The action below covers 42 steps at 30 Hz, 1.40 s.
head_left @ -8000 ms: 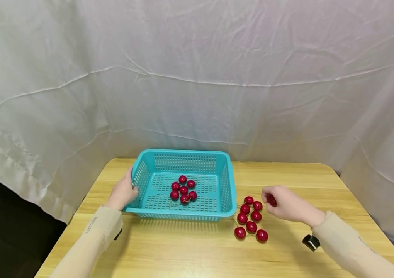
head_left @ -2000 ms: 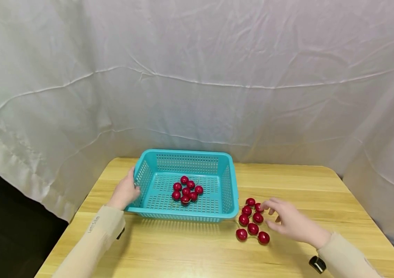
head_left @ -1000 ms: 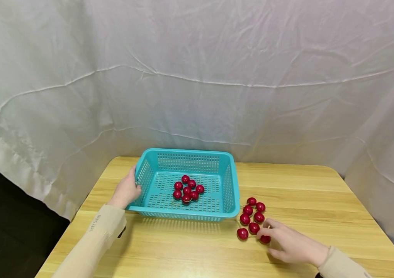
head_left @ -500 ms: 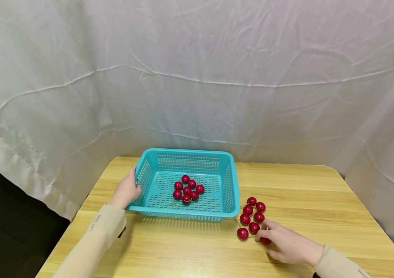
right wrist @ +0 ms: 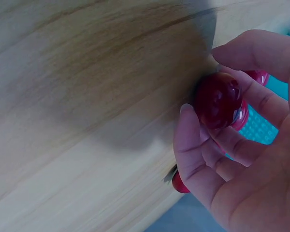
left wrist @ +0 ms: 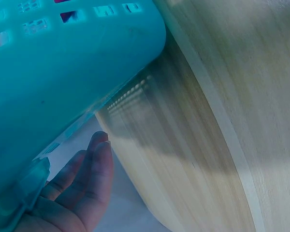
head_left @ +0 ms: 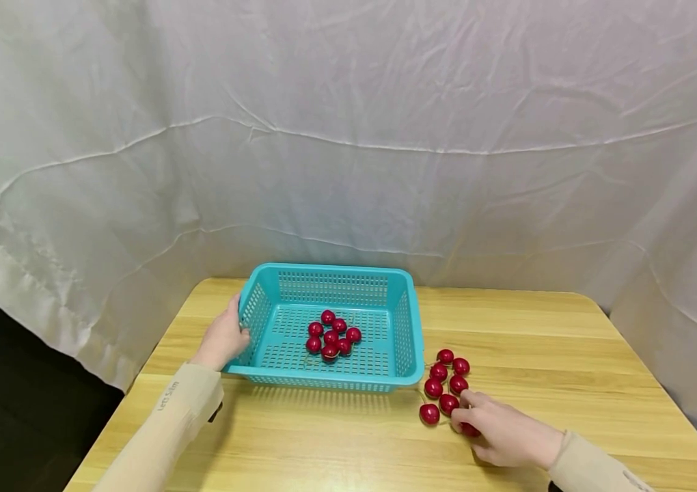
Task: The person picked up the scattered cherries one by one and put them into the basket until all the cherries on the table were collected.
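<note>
Wooden table [head_left: 324,437] seen from head cam, white cloth backdrop [head_left: 348,137] hung behind it.

L hand [head_left: 221,339]: laid against left wall of teal basket [head_left: 413,342]. Thumb is seen at the rim; on wrist cam the fingers [left wrist: 94,169] are shown fairly straight under/along the basket's outer edge, touching it. Grip not tight, fingers relaxed, nothing pinched as far as can be told.

Basket placed mid-table, toward left-centre. A cluster of red cherries in basket [head_left: 331,335] is seen on its slotted floor, bunched close, roughly centred.

R hand [head_left: 502,434]: rested on table at near right, just right of basket's near-right corner. One held cherry [right wrist: 217,99] is pinched betw. thumb and curled fingers; confirmed on R wrist cam, cherry pressed down at/near table surface. In head view only a sliver of it is visible under the fingertips.

Loose cherries on table [head_left: 443,383]: grouped just left and far of R hand, beside basket's right wall, touching or nearly touching each other. Nearest ones lie just beside R fingertips.

Beige sleeves worn on both arms.
</note>
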Each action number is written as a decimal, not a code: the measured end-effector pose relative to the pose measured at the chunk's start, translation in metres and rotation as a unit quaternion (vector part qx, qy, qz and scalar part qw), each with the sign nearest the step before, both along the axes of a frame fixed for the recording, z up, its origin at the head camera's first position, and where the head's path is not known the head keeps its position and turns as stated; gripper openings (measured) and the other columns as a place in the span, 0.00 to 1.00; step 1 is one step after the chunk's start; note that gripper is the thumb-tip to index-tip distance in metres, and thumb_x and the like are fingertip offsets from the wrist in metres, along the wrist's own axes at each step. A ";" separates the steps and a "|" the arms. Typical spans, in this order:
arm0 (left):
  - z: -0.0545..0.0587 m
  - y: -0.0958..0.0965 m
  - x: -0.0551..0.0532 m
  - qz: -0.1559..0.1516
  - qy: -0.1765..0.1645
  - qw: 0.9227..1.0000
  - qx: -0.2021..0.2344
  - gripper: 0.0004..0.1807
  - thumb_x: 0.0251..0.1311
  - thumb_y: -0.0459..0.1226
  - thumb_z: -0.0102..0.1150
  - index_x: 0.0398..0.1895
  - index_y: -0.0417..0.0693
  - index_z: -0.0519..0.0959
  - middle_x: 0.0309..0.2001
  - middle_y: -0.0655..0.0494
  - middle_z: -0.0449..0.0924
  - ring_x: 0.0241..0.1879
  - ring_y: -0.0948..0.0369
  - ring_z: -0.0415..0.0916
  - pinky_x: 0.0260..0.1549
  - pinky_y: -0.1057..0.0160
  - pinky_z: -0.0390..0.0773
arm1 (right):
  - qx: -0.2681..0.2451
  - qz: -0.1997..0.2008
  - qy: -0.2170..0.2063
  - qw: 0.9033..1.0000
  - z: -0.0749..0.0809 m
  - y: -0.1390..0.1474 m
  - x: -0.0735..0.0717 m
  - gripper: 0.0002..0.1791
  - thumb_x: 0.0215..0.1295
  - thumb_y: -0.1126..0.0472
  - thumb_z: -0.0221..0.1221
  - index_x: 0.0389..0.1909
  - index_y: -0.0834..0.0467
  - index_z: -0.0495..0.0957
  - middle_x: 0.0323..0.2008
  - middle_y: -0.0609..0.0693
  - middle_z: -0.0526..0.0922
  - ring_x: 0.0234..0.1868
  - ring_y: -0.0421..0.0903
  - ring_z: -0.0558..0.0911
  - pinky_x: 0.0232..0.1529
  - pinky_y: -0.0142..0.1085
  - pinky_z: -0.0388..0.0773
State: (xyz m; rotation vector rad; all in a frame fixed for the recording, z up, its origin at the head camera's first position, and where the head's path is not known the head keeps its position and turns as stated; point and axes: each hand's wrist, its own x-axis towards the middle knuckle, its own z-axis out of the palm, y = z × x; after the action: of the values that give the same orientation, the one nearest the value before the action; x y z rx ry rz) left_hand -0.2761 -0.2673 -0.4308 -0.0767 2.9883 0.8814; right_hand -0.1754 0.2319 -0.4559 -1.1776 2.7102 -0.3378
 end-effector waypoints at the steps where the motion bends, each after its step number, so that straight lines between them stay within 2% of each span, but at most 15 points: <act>1: 0.000 0.000 0.000 0.000 0.000 1.000 -0.001 0.46 0.65 0.29 0.51 0.81 0.38 0.37 0.70 0.26 0.63 0.67 0.32 0.68 0.65 0.33 0.70 | 0.001 -0.001 -0.002 1.000 0.000 0.000 0.000 0.16 0.51 0.64 0.70 0.35 0.43 0.76 0.35 0.39 0.65 0.34 0.32 0.64 0.32 0.25 0.65; 16: -0.001 0.000 0.000 -0.002 0.000 1.000 0.005 0.46 0.66 0.28 0.51 0.81 0.37 0.36 0.72 0.26 0.61 0.68 0.32 0.66 0.65 0.33 0.69 | 0.005 -0.015 -0.040 0.999 -0.001 -0.002 -0.001 0.17 0.49 0.69 0.67 0.30 0.44 0.73 0.31 0.38 0.65 0.30 0.31 0.64 0.28 0.24 0.65; 23: -0.001 0.000 -0.001 -0.002 0.001 1.000 0.002 0.46 0.65 0.28 0.50 0.80 0.37 0.36 0.71 0.25 0.62 0.68 0.32 0.66 0.65 0.33 0.69 | 0.002 -0.004 -0.038 0.999 -0.003 -0.002 -0.001 0.17 0.49 0.71 0.65 0.30 0.45 0.73 0.30 0.38 0.66 0.29 0.30 0.64 0.28 0.24 0.66; 42: -0.002 0.001 -0.001 0.002 -0.002 1.000 0.003 0.46 0.66 0.29 0.50 0.80 0.37 0.36 0.72 0.26 0.60 0.69 0.32 0.65 0.66 0.33 0.68 | -0.007 -0.005 -0.047 0.999 -0.007 -0.002 -0.002 0.17 0.49 0.74 0.62 0.26 0.47 0.71 0.28 0.37 0.66 0.27 0.29 0.63 0.26 0.23 0.66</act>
State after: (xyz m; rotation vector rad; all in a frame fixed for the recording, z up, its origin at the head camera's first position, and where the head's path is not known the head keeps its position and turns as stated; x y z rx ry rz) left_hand -0.2766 -0.2667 -0.4325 -0.0852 2.9835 0.8889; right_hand -0.1773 0.2299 -0.4627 -1.1235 2.6382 -0.4040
